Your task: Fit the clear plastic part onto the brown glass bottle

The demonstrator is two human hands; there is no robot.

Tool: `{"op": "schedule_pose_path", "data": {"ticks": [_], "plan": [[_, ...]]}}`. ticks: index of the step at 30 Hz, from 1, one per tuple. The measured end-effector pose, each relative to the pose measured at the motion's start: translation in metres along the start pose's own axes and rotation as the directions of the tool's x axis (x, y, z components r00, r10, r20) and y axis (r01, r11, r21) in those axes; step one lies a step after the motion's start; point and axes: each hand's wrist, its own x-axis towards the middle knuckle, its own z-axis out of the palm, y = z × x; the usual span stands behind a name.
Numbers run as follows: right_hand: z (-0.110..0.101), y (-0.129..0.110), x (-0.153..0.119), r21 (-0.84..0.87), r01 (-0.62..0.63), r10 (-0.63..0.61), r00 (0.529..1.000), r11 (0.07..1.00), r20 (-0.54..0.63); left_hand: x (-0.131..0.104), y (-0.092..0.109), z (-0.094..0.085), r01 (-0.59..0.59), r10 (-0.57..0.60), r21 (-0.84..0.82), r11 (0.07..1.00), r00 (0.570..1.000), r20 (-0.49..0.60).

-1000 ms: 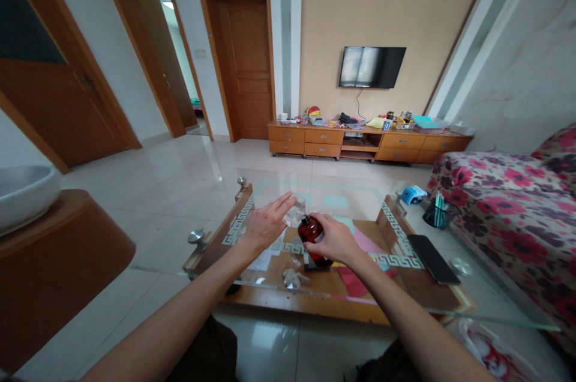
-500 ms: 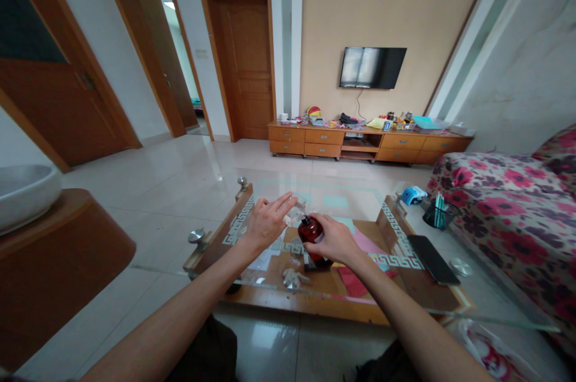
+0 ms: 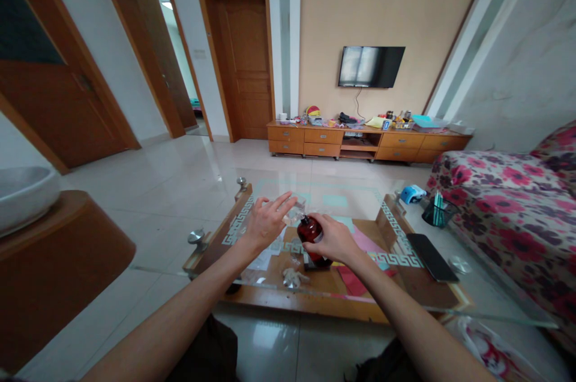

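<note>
My right hand (image 3: 333,237) is wrapped round a dark red-brown bottle (image 3: 310,231) with a black neck, tilted over the glass table (image 3: 355,193). To its left, my left hand (image 3: 269,220) has its fingers around a clear, transparent object (image 3: 294,209), which touches or nearly touches the bottle's neck; its exact shape is hard to make out. A crumpled whitish item (image 3: 294,277) is near the table's front edge, below the hands.
A black phone (image 3: 432,258) lies at the table's right, with a mesh pen holder (image 3: 437,214) and a blue packet (image 3: 412,194) behind it. Metal knobs (image 3: 196,237) stand at the left. A flowered sofa (image 3: 508,196) is on the right.
The view has shifted very slightly. Both hands keep nearly the same pose, with the bottle and the clear object held close together.
</note>
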Motion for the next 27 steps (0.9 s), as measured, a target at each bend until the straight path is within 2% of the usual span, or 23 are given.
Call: {"op": "schedule_pose_path", "data": {"ticks": [27], "plan": [[0.0004, -0.0007, 0.0010, -0.011, -0.012, 0.012, 1.000, 1.000, 0.008, 0.0001, -0.0020, 0.0004, -0.017, 0.018, 0.059, 0.998, 1.000, -0.011]]}}
